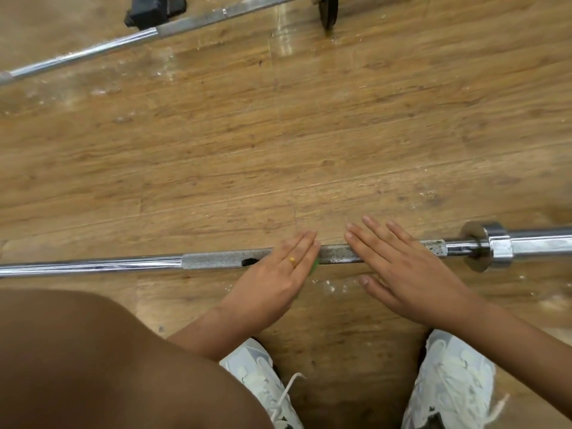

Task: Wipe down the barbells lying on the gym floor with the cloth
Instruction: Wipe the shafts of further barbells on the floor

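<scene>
A steel barbell (213,260) lies across the wooden floor in front of me, its collar and sleeve (495,247) at the right. My left hand (278,270) lies flat over the knurled part with straight fingers, a ring on one finger. A sliver of green cloth (314,267) shows under its edge; most of the cloth is hidden. My right hand (399,264) rests flat on the bar just to the right, fingers straight and spread. A second barbell (130,41) lies diagonally at the far left.
A black plate (328,10) sits on the far barbell at the top, and a black block (154,10) lies behind that bar. My knee (102,360) fills the lower left. My white shoes (269,385) stand just behind the near bar. White dust flecks the floor.
</scene>
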Demonstrator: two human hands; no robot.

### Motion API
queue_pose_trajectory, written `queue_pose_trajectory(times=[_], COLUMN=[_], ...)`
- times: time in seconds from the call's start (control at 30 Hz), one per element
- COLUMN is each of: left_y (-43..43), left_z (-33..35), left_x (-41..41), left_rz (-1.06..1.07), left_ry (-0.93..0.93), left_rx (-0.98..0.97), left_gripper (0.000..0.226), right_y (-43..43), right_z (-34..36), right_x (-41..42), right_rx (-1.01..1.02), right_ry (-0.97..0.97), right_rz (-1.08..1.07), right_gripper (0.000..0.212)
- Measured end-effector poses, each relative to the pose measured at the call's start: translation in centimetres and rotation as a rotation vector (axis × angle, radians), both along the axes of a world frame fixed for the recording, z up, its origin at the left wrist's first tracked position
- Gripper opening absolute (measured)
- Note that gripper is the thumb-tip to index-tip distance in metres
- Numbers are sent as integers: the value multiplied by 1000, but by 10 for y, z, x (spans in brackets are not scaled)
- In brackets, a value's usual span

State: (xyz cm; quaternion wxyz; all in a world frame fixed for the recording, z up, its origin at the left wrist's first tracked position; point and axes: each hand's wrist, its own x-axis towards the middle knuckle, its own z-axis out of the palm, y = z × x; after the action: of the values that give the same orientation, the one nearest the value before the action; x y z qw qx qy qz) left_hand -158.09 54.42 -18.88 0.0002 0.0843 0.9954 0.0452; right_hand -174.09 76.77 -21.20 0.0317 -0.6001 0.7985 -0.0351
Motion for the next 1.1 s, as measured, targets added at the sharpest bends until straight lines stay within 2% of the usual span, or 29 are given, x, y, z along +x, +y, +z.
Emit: queue_pose_trajectory(times=[0.13,0.3,0.4,0.53,0.67,0.73,0.9,1.0,1.1], left_y=[-24,-5,-8,-21,-5,-8,-21,-10,-10], left_z=[2,-5,-1,0,-9,-6,-6,-7,-7], left_x=[31,5,10,19,-9,-11,1,-15,-18], left_rz=[96,6,11,174,118,92,337,303,321], left_ry=[-10,60,43,-2,17,27,26,54,70], left_rx=[-24,-76,-48,43,52,57,160,121,258], left_gripper=[89,63,66,72,45,48,50,51,59], right_y=[2,1,0,0,-4,-5,-7,-10,-13], right_z=[0,0,0,-1,-2,-1,0,1,2], right_x=[0,2,-1,-3,-5,-8,-14,-15,-17], right_rx=[9,3,6,4,25,38,46,43,37], right_ry=[-8,-13,-15,-7,-17,-17,-15,-11,-15], right_rz=[17,3,13,7,-11,-9,-1,-17,-25], right_gripper=[66,67,66,66,67,67,67,68,70])
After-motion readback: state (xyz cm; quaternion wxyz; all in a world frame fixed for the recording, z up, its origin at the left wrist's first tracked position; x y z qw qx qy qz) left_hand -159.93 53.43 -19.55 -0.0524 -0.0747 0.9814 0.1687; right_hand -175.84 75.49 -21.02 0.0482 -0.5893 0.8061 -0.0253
